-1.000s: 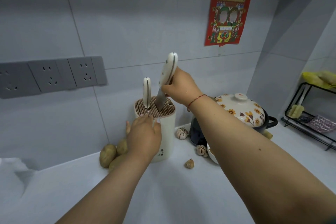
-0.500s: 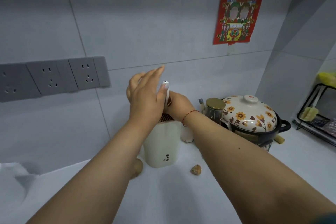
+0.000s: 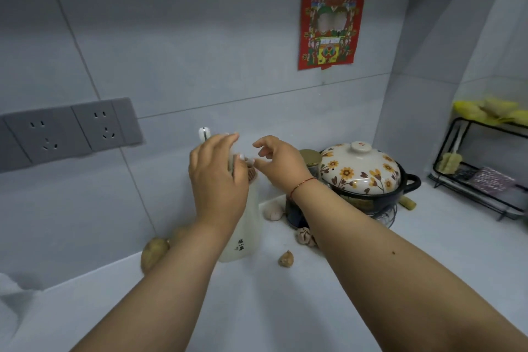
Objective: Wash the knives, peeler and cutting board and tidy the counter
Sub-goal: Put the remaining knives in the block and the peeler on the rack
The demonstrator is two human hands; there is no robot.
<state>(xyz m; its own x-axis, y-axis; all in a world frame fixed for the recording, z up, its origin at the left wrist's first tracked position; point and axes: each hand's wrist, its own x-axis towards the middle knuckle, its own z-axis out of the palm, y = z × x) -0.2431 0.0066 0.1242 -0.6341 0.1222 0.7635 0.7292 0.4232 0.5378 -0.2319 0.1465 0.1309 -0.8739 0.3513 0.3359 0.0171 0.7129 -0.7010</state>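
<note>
A white knife block (image 3: 246, 233) stands on the counter against the back wall, its brown slotted top (image 3: 252, 174) partly showing. One white knife handle (image 3: 203, 134) sticks up behind my left hand (image 3: 217, 180). That hand is raised in front of the block's top with its fingers fairly straight, and it covers the second knife's handle. My right hand (image 3: 281, 163) hovers just right of the block top with loosely curled fingers and holds nothing. No peeler or cutting board is in view.
Potatoes (image 3: 154, 251) lie left of the block. Garlic bulbs (image 3: 273, 210) and a loose clove (image 3: 285, 258) lie to its right. A floral clay pot (image 3: 360, 173) and a gold-lidded jar (image 3: 310, 157) stand behind them. A black wire rack (image 3: 480, 174) is at far right, wall sockets (image 3: 71, 131) at left.
My right hand pushed the knife down into the block and let go of its handle. My left hand rose from the block's side to its top.
</note>
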